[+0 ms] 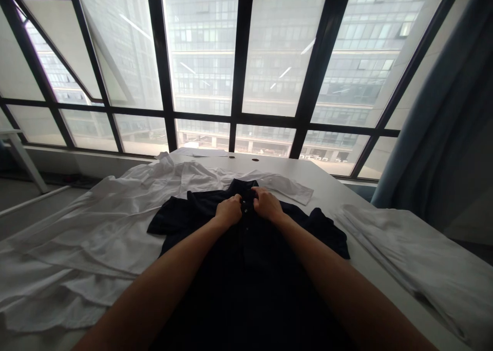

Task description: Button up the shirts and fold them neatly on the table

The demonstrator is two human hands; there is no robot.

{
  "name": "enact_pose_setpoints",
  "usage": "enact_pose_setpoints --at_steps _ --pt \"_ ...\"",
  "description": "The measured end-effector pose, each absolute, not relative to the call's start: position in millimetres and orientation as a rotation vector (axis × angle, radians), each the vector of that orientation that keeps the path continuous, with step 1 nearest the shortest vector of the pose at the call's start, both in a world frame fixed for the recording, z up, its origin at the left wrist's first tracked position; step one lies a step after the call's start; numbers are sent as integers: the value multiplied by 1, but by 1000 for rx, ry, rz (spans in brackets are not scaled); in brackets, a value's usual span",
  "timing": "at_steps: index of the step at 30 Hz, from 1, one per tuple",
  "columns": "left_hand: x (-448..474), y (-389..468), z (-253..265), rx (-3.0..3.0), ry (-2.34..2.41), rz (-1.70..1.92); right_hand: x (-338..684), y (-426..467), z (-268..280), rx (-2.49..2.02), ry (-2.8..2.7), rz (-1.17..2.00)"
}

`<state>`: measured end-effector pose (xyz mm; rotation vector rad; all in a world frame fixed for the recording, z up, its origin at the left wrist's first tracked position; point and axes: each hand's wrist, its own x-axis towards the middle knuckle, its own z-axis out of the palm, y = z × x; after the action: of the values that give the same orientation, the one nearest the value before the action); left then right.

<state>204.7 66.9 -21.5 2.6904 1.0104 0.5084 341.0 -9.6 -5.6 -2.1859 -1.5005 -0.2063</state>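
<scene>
A dark, short-sleeved polo shirt (246, 248) lies spread on the table, its collar toward the window and its sleeves out to both sides. Small pale buttons run down the front placket. My left hand (230, 210) is closed on the placket's left edge, just below the collar. On the other edge, slightly higher and by the collar, my right hand (266, 203) pinches the fabric. Between the two hands the neck opening shows. The fingertips are partly hidden in the dark cloth.
White garments (96, 238) lie rumpled on the left and behind the shirt. Folded white cloth (419, 253) rests at the right. The white table (308, 173) reaches toward large black-framed windows (204, 48). A blue-grey curtain (431, 104) hangs at the right.
</scene>
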Motion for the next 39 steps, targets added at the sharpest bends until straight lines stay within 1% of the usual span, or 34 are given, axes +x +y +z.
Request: enact_pose_setpoints --at_steps 3,6,10,14,17,21,24,26,30,33,34,36,39 --pt "217 78 -20 2726 1066 436 352 2 0 -2204 -1668 -292" --pt "232 91 -17 2797 1067 351 357 9 -5 -2224 -1770 -263" --pt "248 109 -9 2890 1033 303 357 3 -15 -2248 -1766 -258" --pt "251 116 -1 2916 1001 251 354 -16 -15 -2100 -1765 -331" --pt "244 110 3 2888 1037 376 346 -33 -11 -1947 -1768 -380" --pt "224 95 9 2709 1037 784 329 -54 -2 -1800 -1673 -452" --pt "204 84 12 2465 881 1040 321 -65 5 -1846 -1470 -462" --pt "188 75 11 2301 726 1145 320 -70 7 -1943 -1316 -405" --pt "159 55 -2 2111 419 1143 328 -76 3 -2152 -1060 -167" --pt "144 40 -14 2202 252 1094 332 -80 -1 -2286 -1008 -10" --pt "141 37 -17 2254 209 1085 333 -81 -2 -2311 -1004 -17" --pt "137 30 -21 2361 133 1054 333 -84 0 -2320 -1030 -141" --pt "136 22 -22 2501 94 973 333 -87 3 -2242 -1286 -343"
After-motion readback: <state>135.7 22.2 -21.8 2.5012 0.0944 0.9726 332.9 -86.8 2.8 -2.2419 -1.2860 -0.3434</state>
